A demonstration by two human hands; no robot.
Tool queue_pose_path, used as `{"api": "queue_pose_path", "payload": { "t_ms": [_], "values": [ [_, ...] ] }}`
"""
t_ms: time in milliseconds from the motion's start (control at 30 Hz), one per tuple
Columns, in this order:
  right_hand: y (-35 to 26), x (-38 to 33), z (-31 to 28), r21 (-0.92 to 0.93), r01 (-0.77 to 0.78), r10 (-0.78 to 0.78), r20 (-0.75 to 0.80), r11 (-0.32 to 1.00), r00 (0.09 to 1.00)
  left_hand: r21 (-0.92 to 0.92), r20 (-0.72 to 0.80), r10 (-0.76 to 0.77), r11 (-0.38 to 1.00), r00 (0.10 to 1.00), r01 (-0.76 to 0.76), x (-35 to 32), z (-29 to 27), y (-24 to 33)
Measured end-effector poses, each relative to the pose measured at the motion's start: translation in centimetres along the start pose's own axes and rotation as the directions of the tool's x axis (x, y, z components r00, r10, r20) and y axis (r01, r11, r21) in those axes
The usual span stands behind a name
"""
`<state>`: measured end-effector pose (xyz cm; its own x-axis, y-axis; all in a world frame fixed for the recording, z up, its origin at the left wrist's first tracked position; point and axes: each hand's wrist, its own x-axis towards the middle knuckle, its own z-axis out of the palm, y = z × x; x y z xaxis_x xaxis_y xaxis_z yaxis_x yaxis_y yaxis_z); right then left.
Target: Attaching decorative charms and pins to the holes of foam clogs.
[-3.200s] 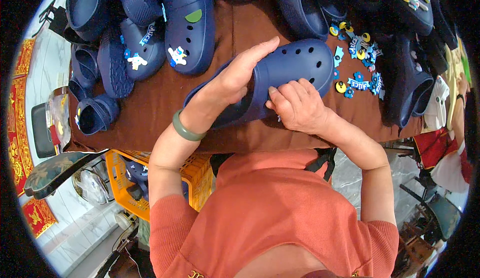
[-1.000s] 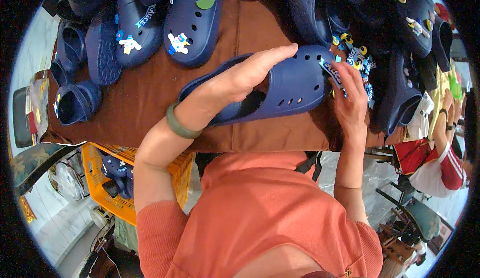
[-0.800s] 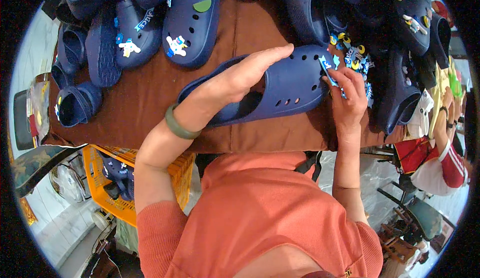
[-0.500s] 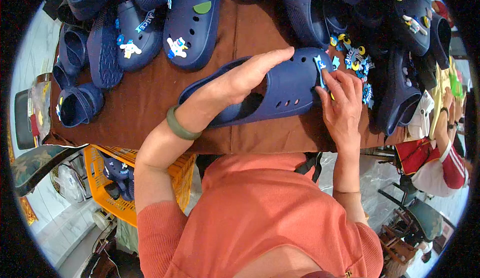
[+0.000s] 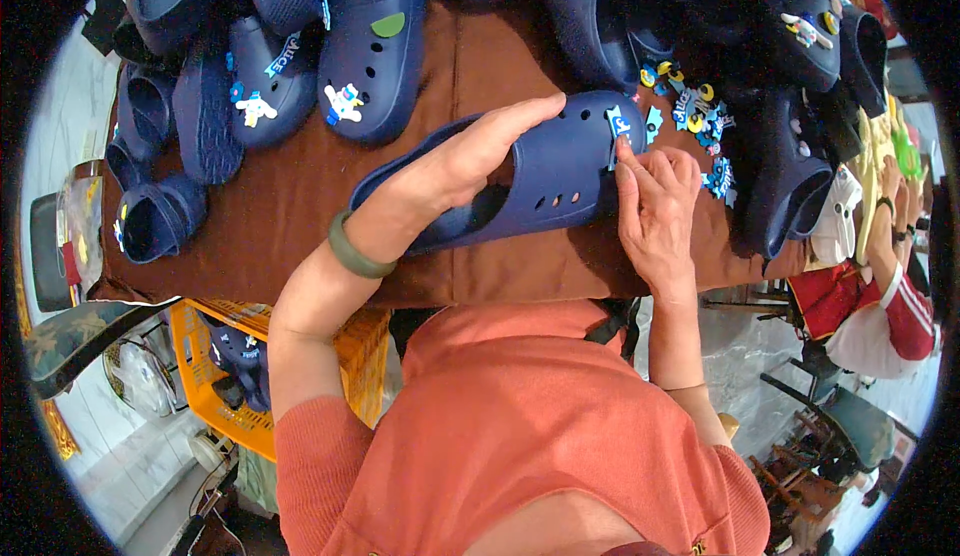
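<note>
A navy perforated clog (image 5: 560, 171) lies on its side on the brown tabletop (image 5: 300, 206). My left hand (image 5: 470, 156) reaches into its opening and holds it steady, a green bangle on that wrist. My right hand (image 5: 655, 211) pinches a small blue shoe charm (image 5: 620, 124) against the clog's toe. A heap of coloured charms (image 5: 695, 121) lies just right of the toe.
Several more navy clogs, some with charms, crowd the far side: one with a green patch (image 5: 375, 51), others at left (image 5: 160, 216) and right (image 5: 790, 166). A yellow crate (image 5: 215, 376) stands under the table. Another person in red (image 5: 880, 286) sits at the right.
My right hand went from the clog to the charm heap, picked up a blue charm and brought it back to the clog's toe. My left hand stayed in the clog.
</note>
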<state>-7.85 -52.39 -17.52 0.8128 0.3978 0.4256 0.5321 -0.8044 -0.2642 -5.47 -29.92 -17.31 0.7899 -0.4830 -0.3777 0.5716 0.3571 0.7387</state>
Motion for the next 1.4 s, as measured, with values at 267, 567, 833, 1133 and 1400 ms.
{"api": "queue_pose_path", "payload": {
  "t_ms": [267, 567, 833, 1133, 1400],
  "values": [
    [0.8, 0.0, -0.1, 0.172, -0.078, 0.077, 0.012, 0.982, 0.997, -0.003, -0.030, -0.027, 1.000, 0.999, 0.027, -0.3, 0.3, 0.3],
    [5.7, 0.6, -1.3, 0.396, -0.245, 0.315, -0.122, 0.885, 0.941, -0.039, -0.053, -0.027, 0.999, 0.998, 0.025, -0.6, 0.1, 0.6],
    [10.9, 2.8, -1.9, 0.497, -0.384, 0.214, 0.365, 0.778, 0.906, -0.031, -0.013, -0.019, 0.999, 1.000, 0.018, -0.7, -0.6, 0.5],
    [10.0, 2.0, -1.1, 0.324, -0.261, 0.068, 0.504, 0.909, 0.861, -0.020, -0.022, -0.022, 1.000, 1.000, 0.022, -0.4, -0.5, 0.5],
    [9.1, 1.9, 0.1, 0.267, -0.177, 0.083, 0.327, 0.947, 0.941, -0.031, -0.046, -0.037, 0.999, 0.998, 0.036, -0.8, 0.2, 0.9]
  ]
}}
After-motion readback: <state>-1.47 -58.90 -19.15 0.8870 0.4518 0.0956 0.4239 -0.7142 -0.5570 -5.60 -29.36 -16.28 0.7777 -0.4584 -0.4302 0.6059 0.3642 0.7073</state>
